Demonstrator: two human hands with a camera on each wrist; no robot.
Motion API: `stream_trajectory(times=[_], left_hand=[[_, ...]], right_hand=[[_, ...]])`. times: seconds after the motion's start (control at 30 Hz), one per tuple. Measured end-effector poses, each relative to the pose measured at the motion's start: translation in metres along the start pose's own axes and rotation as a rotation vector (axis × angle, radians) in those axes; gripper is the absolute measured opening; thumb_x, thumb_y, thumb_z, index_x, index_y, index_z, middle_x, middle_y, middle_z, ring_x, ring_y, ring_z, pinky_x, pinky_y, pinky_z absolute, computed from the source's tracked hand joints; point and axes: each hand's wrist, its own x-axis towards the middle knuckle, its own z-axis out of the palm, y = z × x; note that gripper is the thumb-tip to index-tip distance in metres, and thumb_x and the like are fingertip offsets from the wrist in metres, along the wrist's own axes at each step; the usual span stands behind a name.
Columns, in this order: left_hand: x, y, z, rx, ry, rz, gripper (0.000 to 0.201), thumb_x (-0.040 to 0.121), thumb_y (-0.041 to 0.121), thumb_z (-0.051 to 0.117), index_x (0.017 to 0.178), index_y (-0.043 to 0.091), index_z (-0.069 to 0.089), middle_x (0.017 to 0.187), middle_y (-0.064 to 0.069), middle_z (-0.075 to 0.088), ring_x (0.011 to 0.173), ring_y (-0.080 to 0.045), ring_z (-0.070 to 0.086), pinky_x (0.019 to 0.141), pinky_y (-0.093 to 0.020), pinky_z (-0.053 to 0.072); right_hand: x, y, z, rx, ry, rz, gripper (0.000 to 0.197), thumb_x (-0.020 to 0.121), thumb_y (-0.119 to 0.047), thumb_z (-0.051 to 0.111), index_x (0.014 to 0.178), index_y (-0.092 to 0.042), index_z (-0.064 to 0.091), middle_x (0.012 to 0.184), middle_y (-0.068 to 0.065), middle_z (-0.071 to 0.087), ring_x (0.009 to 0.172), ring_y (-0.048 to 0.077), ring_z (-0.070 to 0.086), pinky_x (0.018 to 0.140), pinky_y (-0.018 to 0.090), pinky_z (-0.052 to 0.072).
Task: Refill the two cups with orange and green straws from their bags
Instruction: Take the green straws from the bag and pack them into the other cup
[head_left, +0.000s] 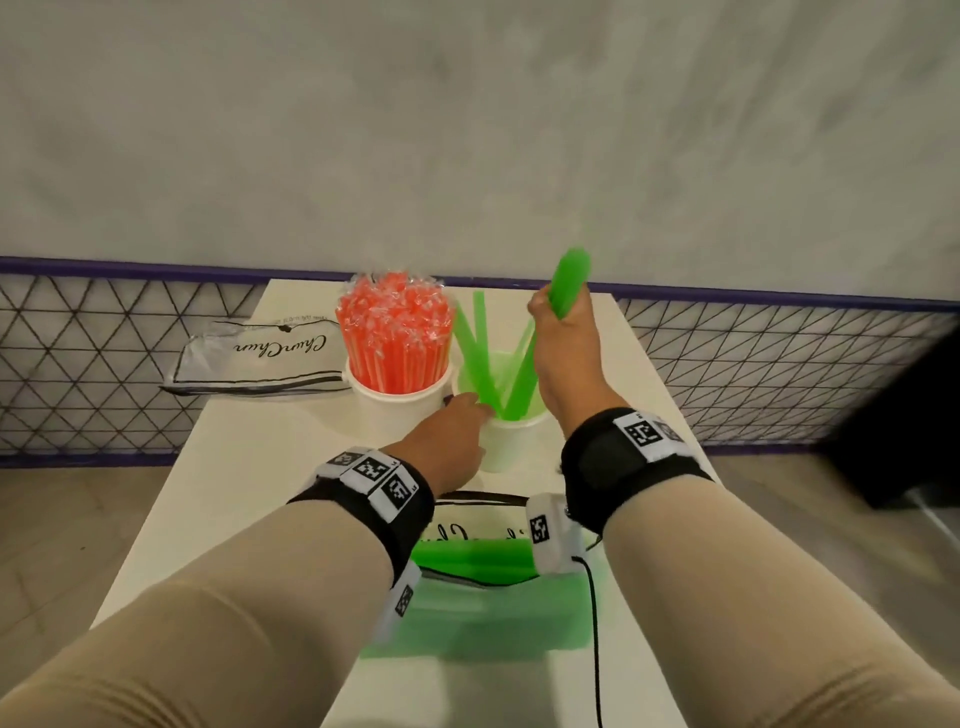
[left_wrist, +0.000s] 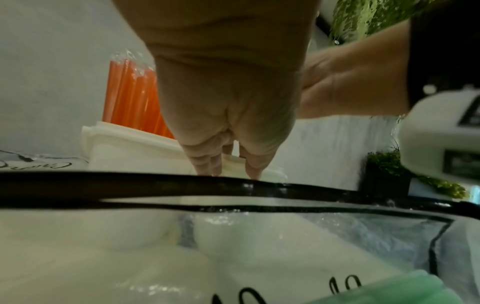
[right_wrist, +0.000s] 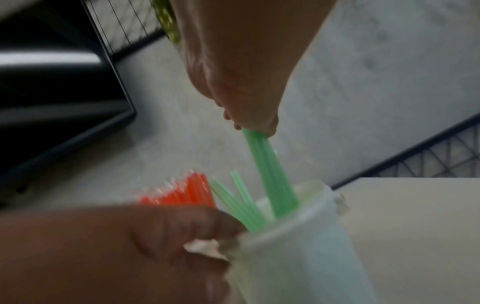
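A white cup (head_left: 506, 447) (right_wrist: 298, 257) at the table's far middle holds a few loose green straws. My right hand (head_left: 561, 338) (right_wrist: 241, 82) grips a bundle of green straws (head_left: 569, 280) (right_wrist: 275, 174) above it, their lower ends inside the cup. My left hand (head_left: 452, 421) (right_wrist: 182, 232) holds this cup at its left rim. Just left of it, a second white cup (head_left: 400, 410) is packed with orange straws (head_left: 392, 338) (left_wrist: 132, 92). A clear bag with green straws (head_left: 478, 556) lies open below my wrists.
A flat, clear, black-trimmed bag (head_left: 260, 358) lies at the far left of the white table (head_left: 249, 478). A wire mesh fence (head_left: 104, 364) runs behind the table below a grey wall. A dark object (head_left: 893, 415) stands on the floor at the right.
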Motion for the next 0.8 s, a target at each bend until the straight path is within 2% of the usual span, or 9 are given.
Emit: stream_trajectory(times=[0.07,0.13,0.2,0.3,0.4,0.57,0.67,0.73,0.8], left_hand=[[0.001,-0.004,0.001,-0.056,0.056,-0.006,0.046,0.096,0.02,0.055,0.14,0.014,0.046,0.143,-0.008,0.04,0.133,-0.025,0.04,0.11,-0.032,0.031],[0.0,-0.005,0.001,-0.083,0.105,-0.015,0.031,0.094,0.025,0.058,0.124,0.016,0.058,0.122,-0.007,0.053,0.112,-0.026,0.055,0.094,-0.033,0.043],[-0.002,-0.005,-0.001,-0.065,0.139,-0.032,0.02,0.092,0.03,0.061,0.107,0.017,0.064,0.104,-0.005,0.059,0.095,-0.026,0.06,0.077,-0.031,0.045],[-0.008,-0.002,-0.003,-0.014,0.131,-0.043,0.019,0.09,0.036,0.063,0.096,0.018,0.066,0.091,-0.002,0.059,0.086,-0.024,0.06,0.068,-0.029,0.042],[-0.014,-0.001,-0.004,-0.003,0.111,-0.056,0.022,0.09,0.038,0.063,0.097,0.018,0.067,0.093,-0.003,0.063,0.086,-0.024,0.06,0.07,-0.029,0.044],[-0.018,-0.001,0.0,-0.003,0.147,-0.053,0.023,0.091,0.039,0.062,0.099,0.018,0.066,0.097,-0.003,0.062,0.088,-0.024,0.06,0.07,-0.029,0.043],[-0.017,0.001,0.0,0.004,0.14,-0.056,0.023,0.092,0.039,0.06,0.099,0.017,0.066,0.099,-0.004,0.062,0.089,-0.026,0.06,0.07,-0.029,0.043],[-0.018,0.002,0.0,0.005,0.135,-0.061,0.023,0.092,0.038,0.06,0.102,0.018,0.066,0.101,-0.005,0.061,0.091,-0.026,0.06,0.072,-0.029,0.043],[-0.02,0.001,0.0,-0.02,0.147,-0.06,0.026,0.092,0.038,0.06,0.11,0.02,0.065,0.11,-0.004,0.058,0.1,-0.026,0.059,0.08,-0.031,0.046]], right_hand=[[0.003,0.019,0.0,-0.058,-0.035,0.044,0.003,0.097,-0.02,0.053,0.099,-0.02,0.052,0.08,-0.004,0.054,0.069,0.012,0.049,0.066,0.028,0.041],[0.005,0.034,0.0,-0.099,-0.072,0.093,0.004,0.097,-0.021,0.053,0.1,-0.02,0.053,0.085,-0.002,0.057,0.073,0.013,0.051,0.064,0.028,0.04],[0.006,0.045,0.001,-0.114,-0.103,0.14,0.005,0.096,-0.023,0.055,0.1,-0.021,0.055,0.092,0.001,0.06,0.079,0.015,0.054,0.066,0.029,0.042],[0.004,0.059,0.002,-0.138,-0.171,0.22,0.01,0.094,-0.026,0.058,0.104,-0.022,0.058,0.098,0.002,0.064,0.088,0.02,0.059,0.078,0.035,0.049],[0.004,0.07,0.001,-0.329,-0.221,0.231,0.02,0.092,-0.026,0.063,0.108,-0.016,0.059,0.105,0.007,0.067,0.096,0.025,0.063,0.087,0.04,0.052],[0.005,0.067,-0.001,-0.788,-0.265,0.029,0.049,0.081,-0.035,0.075,0.115,-0.006,0.055,0.106,0.009,0.06,0.095,0.027,0.059,0.075,0.03,0.043],[0.004,0.062,-0.004,-0.825,-0.174,-0.037,0.062,0.076,-0.029,0.081,0.125,-0.007,0.05,0.122,0.014,0.052,0.106,0.031,0.057,0.087,0.034,0.044],[0.003,0.061,-0.007,-0.78,-0.142,-0.024,0.063,0.075,-0.023,0.082,0.125,-0.006,0.047,0.125,0.015,0.048,0.107,0.032,0.057,0.086,0.033,0.044],[0.001,0.061,-0.01,-0.725,-0.141,-0.019,0.064,0.075,-0.02,0.082,0.124,-0.007,0.044,0.125,0.015,0.049,0.106,0.031,0.057,0.082,0.031,0.043]])
